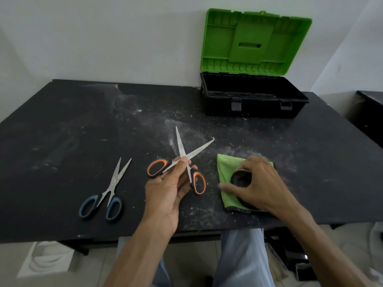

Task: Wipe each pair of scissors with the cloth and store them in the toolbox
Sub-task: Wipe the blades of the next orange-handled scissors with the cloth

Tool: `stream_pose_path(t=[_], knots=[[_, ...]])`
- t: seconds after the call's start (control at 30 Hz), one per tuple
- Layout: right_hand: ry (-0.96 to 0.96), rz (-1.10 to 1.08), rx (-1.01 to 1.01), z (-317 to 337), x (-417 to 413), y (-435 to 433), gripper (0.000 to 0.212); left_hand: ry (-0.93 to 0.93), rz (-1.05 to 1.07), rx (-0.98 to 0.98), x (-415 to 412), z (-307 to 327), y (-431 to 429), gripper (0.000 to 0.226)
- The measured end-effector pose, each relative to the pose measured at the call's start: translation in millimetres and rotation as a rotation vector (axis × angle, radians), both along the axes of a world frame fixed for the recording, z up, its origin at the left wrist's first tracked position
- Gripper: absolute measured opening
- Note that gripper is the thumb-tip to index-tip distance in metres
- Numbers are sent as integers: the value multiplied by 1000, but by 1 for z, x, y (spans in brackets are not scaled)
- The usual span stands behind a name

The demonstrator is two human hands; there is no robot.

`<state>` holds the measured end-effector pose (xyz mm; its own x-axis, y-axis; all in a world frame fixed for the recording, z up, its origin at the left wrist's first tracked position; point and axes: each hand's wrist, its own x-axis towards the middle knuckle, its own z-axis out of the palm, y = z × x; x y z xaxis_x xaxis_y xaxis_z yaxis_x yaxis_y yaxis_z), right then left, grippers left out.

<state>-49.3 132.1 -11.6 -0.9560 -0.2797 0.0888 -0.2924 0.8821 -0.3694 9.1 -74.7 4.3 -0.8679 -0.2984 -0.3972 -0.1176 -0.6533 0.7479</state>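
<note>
Pinched the orange-handled scissors (179, 146) at the pivot in the fingers (183, 161) of the left hand (163, 195), blades spread wide. Curled the fingers (248, 161) of the right hand (256, 183) onto the green cloth (226, 164), just right of them on the tabletop (83, 121). Had blue-handled scissors (112, 185) lying off to the left, the toolbox (259, 110) open well beyond.
</note>
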Motion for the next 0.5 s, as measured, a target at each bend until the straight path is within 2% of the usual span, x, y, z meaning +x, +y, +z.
stream_pose_path(t=[0.07,0.1,0.23,0.37,0.5], knots=[[73,-67,-164,5,-5,-3,25,-6,7,-16,2,0,-2,16],[80,-103,-267,13,-9,-3,19,-9,12,-32,3,0,-4,14],[36,-102,-537,46,-24,3,26,0,22,-141,5,6,-9,10],[130,-44,-574,88,-23,1,26,50,-17,-261,11,17,-7,14],[171,142,-459,121,5,-13,29,102,5,-315,16,24,1,18]])
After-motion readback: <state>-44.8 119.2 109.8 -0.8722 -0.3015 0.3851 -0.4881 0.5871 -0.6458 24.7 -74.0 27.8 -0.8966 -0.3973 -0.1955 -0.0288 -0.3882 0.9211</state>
